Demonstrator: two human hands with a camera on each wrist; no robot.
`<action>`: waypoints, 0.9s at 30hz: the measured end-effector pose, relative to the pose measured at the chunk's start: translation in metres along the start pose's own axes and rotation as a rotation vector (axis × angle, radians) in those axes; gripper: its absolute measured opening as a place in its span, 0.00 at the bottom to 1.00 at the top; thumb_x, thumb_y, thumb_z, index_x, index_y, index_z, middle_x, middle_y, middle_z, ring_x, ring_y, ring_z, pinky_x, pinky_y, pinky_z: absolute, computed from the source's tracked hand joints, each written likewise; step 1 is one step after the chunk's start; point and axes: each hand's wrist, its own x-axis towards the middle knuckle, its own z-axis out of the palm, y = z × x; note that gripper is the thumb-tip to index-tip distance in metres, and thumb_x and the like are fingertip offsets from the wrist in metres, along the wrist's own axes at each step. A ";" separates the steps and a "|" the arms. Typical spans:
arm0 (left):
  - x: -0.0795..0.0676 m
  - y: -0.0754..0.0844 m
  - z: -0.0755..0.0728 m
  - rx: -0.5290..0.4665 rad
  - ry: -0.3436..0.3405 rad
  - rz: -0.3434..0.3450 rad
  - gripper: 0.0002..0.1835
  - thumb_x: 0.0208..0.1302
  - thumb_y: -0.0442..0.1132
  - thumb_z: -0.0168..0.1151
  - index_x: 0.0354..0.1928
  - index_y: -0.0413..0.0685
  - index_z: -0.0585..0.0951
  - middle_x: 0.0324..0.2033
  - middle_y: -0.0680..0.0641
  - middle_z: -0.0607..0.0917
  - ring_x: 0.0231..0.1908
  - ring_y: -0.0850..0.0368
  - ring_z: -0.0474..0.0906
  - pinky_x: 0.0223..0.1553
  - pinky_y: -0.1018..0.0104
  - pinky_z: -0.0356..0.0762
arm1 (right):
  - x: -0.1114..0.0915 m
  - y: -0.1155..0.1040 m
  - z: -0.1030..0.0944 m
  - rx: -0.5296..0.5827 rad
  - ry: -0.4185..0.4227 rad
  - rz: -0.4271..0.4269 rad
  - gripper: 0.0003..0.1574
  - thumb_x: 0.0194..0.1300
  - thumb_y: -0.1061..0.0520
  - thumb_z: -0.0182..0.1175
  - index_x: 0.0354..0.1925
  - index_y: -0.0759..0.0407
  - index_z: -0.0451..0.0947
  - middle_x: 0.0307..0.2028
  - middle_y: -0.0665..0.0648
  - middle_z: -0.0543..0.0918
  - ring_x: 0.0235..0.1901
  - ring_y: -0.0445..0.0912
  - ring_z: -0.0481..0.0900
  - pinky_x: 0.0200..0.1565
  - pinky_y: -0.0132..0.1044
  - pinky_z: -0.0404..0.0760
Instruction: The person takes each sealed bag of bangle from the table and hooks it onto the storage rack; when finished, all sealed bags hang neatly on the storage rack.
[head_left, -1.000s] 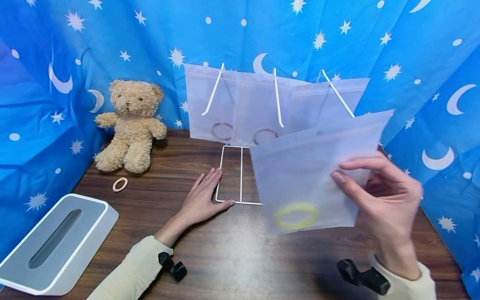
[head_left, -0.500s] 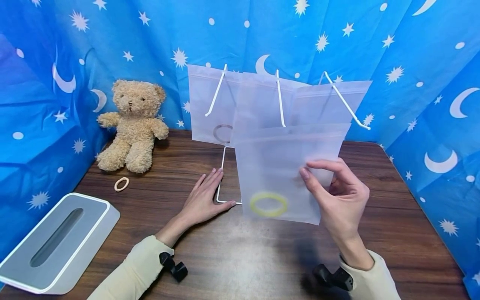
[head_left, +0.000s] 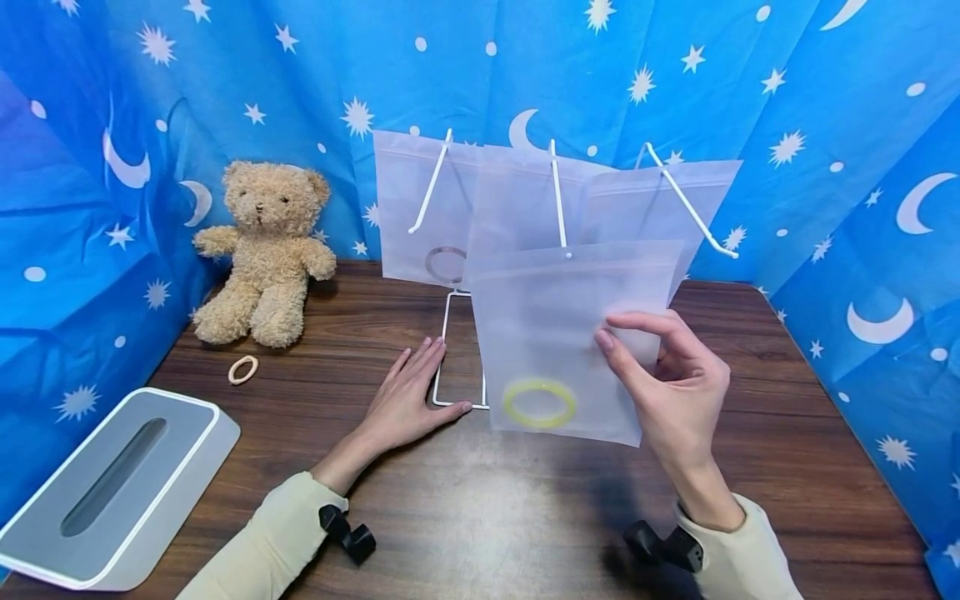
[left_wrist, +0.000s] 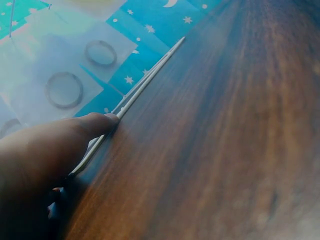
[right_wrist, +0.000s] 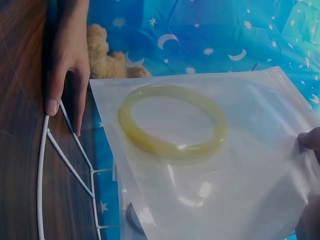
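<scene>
My right hand (head_left: 678, 375) pinches a frosted zip bag (head_left: 555, 325) between thumb and index finger, by its right side. Inside the bag, near the bottom, lies a yellow bangle (right_wrist: 137, 137). The middle hook (head_left: 557, 196) of a white wire display rack (head_left: 446, 312) meets the bag's top edge, its tip showing there. My left hand (head_left: 401, 396) lies spread on the table, fingers straight, touching the front left corner of the rack's base; in the left wrist view its thumb (left_wrist: 100, 122) rests on the wire. Behind, more frosted bags (head_left: 401, 187) hang on the rack, some showing darker rings.
To the left sits a teddy bear (head_left: 270, 242), with a small beige ring (head_left: 243, 382) in front of it. A grey and white tissue box (head_left: 172, 483) stands at the front left. Blue star-patterned cloth (head_left: 795, 67) surrounds the dark wooden table (head_left: 525, 533).
My right hand has carried the bag with the yellow bangle leftward to the middle hook, then shifted only slightly, the hook's tip now showing over its top edge. My left hand stays put.
</scene>
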 end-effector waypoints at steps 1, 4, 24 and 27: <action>0.000 0.000 0.000 0.001 0.002 0.001 0.54 0.58 0.70 0.59 0.73 0.37 0.60 0.73 0.43 0.60 0.73 0.50 0.50 0.72 0.51 0.43 | 0.000 0.000 0.000 -0.005 -0.003 0.003 0.15 0.52 0.81 0.64 0.41 0.81 0.79 0.38 0.69 0.82 0.26 0.43 0.83 0.20 0.24 0.72; 0.000 0.000 0.000 0.001 0.007 0.003 0.54 0.58 0.70 0.59 0.73 0.37 0.60 0.73 0.43 0.60 0.73 0.50 0.50 0.72 0.51 0.43 | 0.000 0.001 0.000 -0.021 -0.005 0.004 0.15 0.52 0.81 0.64 0.42 0.81 0.80 0.38 0.69 0.82 0.25 0.42 0.82 0.18 0.24 0.70; 0.000 0.001 -0.001 0.005 0.010 0.008 0.54 0.57 0.70 0.60 0.73 0.37 0.60 0.73 0.43 0.60 0.73 0.50 0.51 0.72 0.52 0.43 | 0.005 0.025 0.002 -0.077 0.040 -0.011 0.14 0.52 0.78 0.66 0.41 0.79 0.81 0.38 0.70 0.83 0.15 0.38 0.72 0.15 0.24 0.64; 0.001 -0.001 -0.001 0.012 0.009 0.011 0.54 0.57 0.71 0.59 0.73 0.37 0.60 0.72 0.43 0.61 0.73 0.50 0.51 0.72 0.52 0.43 | 0.008 0.034 0.005 -0.107 0.051 -0.008 0.14 0.53 0.77 0.67 0.41 0.77 0.82 0.38 0.70 0.83 0.11 0.36 0.62 0.13 0.27 0.57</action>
